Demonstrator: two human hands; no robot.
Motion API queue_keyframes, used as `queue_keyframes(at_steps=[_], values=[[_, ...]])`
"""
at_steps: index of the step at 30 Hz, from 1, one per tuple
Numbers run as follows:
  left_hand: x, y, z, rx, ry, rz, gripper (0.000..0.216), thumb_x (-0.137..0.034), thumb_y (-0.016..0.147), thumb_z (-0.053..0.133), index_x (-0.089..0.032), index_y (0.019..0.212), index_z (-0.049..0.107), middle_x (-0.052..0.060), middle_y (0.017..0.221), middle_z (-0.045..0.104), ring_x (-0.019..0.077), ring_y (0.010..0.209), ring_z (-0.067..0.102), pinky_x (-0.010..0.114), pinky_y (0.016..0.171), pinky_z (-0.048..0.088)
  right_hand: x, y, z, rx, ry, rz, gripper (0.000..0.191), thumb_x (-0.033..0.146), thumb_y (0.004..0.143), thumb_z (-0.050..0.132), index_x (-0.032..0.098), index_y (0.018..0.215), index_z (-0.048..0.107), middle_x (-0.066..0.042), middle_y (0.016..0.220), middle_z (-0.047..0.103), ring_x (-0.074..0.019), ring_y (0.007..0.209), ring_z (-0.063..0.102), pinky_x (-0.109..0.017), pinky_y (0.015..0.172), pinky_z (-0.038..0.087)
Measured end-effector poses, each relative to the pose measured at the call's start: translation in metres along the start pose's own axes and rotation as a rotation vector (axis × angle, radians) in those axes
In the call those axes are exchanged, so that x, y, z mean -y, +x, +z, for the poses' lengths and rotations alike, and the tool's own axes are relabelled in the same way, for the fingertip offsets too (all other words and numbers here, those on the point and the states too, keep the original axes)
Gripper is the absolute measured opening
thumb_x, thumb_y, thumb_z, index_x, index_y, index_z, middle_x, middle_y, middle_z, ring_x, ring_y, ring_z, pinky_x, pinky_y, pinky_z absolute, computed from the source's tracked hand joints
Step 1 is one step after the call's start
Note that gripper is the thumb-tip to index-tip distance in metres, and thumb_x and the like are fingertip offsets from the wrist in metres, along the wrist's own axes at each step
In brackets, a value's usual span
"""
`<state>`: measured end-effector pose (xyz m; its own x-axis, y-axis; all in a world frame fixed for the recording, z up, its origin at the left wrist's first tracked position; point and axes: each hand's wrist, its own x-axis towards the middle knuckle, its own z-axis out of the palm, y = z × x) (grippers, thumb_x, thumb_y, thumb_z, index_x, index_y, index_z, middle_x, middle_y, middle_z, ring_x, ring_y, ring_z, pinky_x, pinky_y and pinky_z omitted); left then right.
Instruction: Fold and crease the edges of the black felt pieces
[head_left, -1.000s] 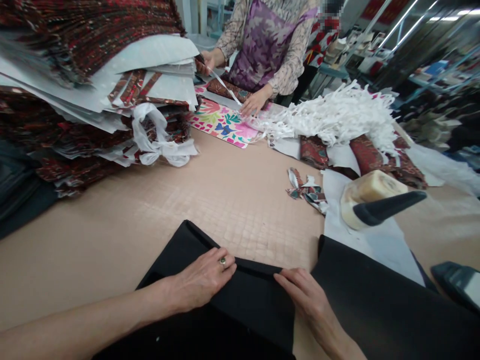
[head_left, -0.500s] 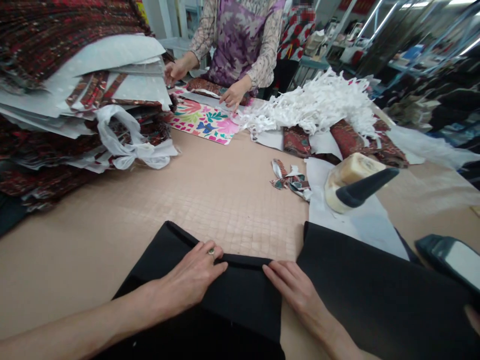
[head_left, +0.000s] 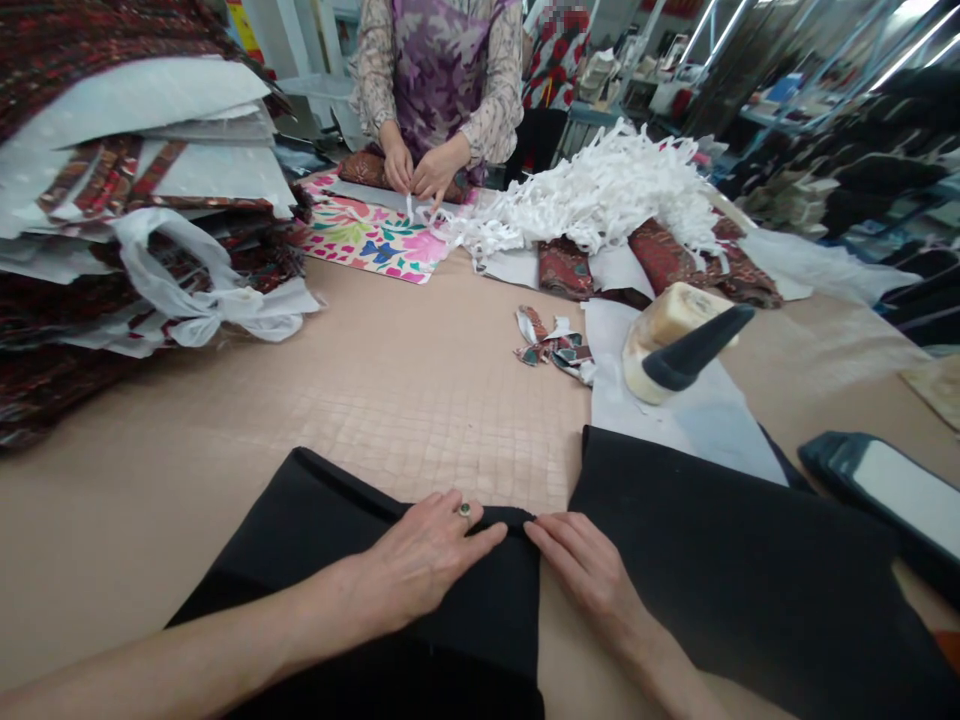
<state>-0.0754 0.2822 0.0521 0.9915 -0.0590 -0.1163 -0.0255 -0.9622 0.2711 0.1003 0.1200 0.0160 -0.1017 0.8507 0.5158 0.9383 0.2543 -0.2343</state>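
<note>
A piece of black fabric (head_left: 480, 600) lies in front of me, its far edge turned over in a narrow fold. My left hand (head_left: 424, 555), with a ring on one finger, has its fingers closed over that fold near the right end. At the fold's right corner, my right hand (head_left: 589, 565) pinches the edge between thumb and fingers. The two hands are close together, with a short stretch of fold between them. To the right of my right hand is a second black fabric piece (head_left: 720, 560).
A glue-stained container with a black brush handle (head_left: 697, 350) stands on white paper (head_left: 697, 430). Patterned scraps (head_left: 555, 345) lie beside it. Tall fabric stacks (head_left: 150, 190) rise at left. Across the table, a co-worker's hands (head_left: 424, 170) handle a white strip near a heap of white strips (head_left: 600, 190).
My left hand has slid right along the fold, closer to my right hand, which stays at the corner. The co-worker's hands have come together. The view has shifted slightly.
</note>
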Motion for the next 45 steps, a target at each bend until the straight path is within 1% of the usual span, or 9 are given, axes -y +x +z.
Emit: queue_keyframes(at_steps=[3, 6, 11, 18, 27, 32, 37, 43, 45], values=[[0.001, 0.005, -0.001, -0.004, -0.006, 0.007, 0.061, -0.003, 0.073, 0.047, -0.021, 0.131, 0.035, 0.009, 0.102, 0.051, 0.0226, 0.087, 0.049, 0.036, 0.077, 0.043, -0.001, -0.004, 0.002, -0.001, -0.011, -0.002, 0.031, 0.005, 0.087, 0.042, 0.009, 0.115, 0.053, -0.013, 0.092, 0.064, -0.0197, 0.086, 0.058, -0.034, 0.068, 0.049], [0.000, 0.008, -0.003, 0.014, -0.012, 0.011, 0.064, -0.003, 0.072, 0.048, -0.022, 0.131, 0.035, 0.009, 0.102, 0.051, 0.0225, 0.087, 0.050, 0.035, 0.078, 0.043, -0.001, -0.007, 0.004, 0.000, -0.017, 0.005, 0.034, 0.008, 0.088, 0.038, 0.011, 0.120, 0.051, -0.013, 0.095, 0.064, -0.0202, 0.088, 0.059, -0.036, 0.071, 0.049], [-0.001, 0.011, -0.007, 0.042, -0.017, 0.000, 0.066, -0.002, 0.070, 0.048, -0.024, 0.131, 0.036, 0.008, 0.100, 0.052, 0.0213, 0.086, 0.052, 0.034, 0.078, 0.045, 0.000, -0.009, 0.004, 0.000, 0.004, 0.002, 0.035, 0.007, 0.088, 0.039, 0.011, 0.121, 0.050, -0.012, 0.096, 0.064, -0.0203, 0.091, 0.058, -0.035, 0.073, 0.049], [-0.001, 0.014, -0.011, 0.070, -0.016, 0.012, 0.066, -0.002, 0.070, 0.049, -0.024, 0.131, 0.036, 0.009, 0.099, 0.052, 0.0209, 0.084, 0.052, 0.034, 0.077, 0.046, 0.002, -0.017, 0.002, -0.054, 0.019, 0.160, 0.046, 0.000, 0.083, 0.045, 0.016, 0.126, 0.045, -0.011, 0.097, 0.060, -0.0185, 0.088, 0.055, -0.034, 0.072, 0.049], [-0.003, 0.016, -0.015, 0.111, 0.016, 0.025, 0.064, -0.004, 0.071, 0.051, -0.023, 0.131, 0.037, 0.009, 0.100, 0.053, 0.0224, 0.086, 0.054, 0.035, 0.077, 0.046, 0.008, -0.021, 0.011, -0.015, 0.012, 0.230, 0.046, 0.001, 0.084, 0.042, 0.016, 0.128, 0.044, -0.010, 0.098, 0.058, -0.0181, 0.090, 0.053, -0.033, 0.074, 0.049], [-0.003, 0.017, -0.017, 0.124, 0.015, 0.020, 0.063, -0.005, 0.072, 0.052, -0.024, 0.131, 0.037, 0.010, 0.102, 0.054, 0.0233, 0.089, 0.054, 0.036, 0.078, 0.045, 0.011, -0.021, 0.012, 0.011, -0.043, 0.249, 0.045, 0.006, 0.087, 0.039, 0.017, 0.130, 0.043, -0.010, 0.096, 0.058, -0.0184, 0.086, 0.051, -0.034, 0.071, 0.048], [-0.004, 0.017, -0.019, 0.128, 0.008, 0.021, 0.060, -0.006, 0.074, 0.052, -0.024, 0.130, 0.038, 0.011, 0.103, 0.054, 0.0238, 0.089, 0.054, 0.037, 0.079, 0.045, 0.013, -0.024, 0.012, 0.065, -0.149, 0.213, 0.041, 0.006, 0.086, 0.037, 0.016, 0.125, 0.048, -0.009, 0.097, 0.059, -0.0185, 0.087, 0.051, -0.034, 0.072, 0.046], [-0.004, 0.018, -0.016, 0.133, 0.021, 0.028, 0.064, -0.005, 0.072, 0.054, -0.025, 0.131, 0.036, 0.011, 0.105, 0.054, 0.0245, 0.091, 0.054, 0.037, 0.078, 0.045, 0.016, -0.027, 0.011, 0.013, -0.219, 0.263, 0.042, 0.005, 0.085, 0.038, 0.015, 0.125, 0.048, -0.010, 0.099, 0.059, -0.0197, 0.088, 0.050, -0.036, 0.073, 0.044], [-0.003, 0.017, -0.015, 0.119, 0.022, 0.032, 0.064, -0.006, 0.072, 0.054, -0.025, 0.131, 0.037, 0.010, 0.104, 0.054, 0.0249, 0.091, 0.054, 0.037, 0.078, 0.044, 0.018, -0.026, 0.011, 0.018, -0.240, 0.263, 0.042, 0.005, 0.085, 0.038, 0.015, 0.125, 0.048, -0.010, 0.100, 0.059, -0.0198, 0.090, 0.049, -0.037, 0.075, 0.044]])
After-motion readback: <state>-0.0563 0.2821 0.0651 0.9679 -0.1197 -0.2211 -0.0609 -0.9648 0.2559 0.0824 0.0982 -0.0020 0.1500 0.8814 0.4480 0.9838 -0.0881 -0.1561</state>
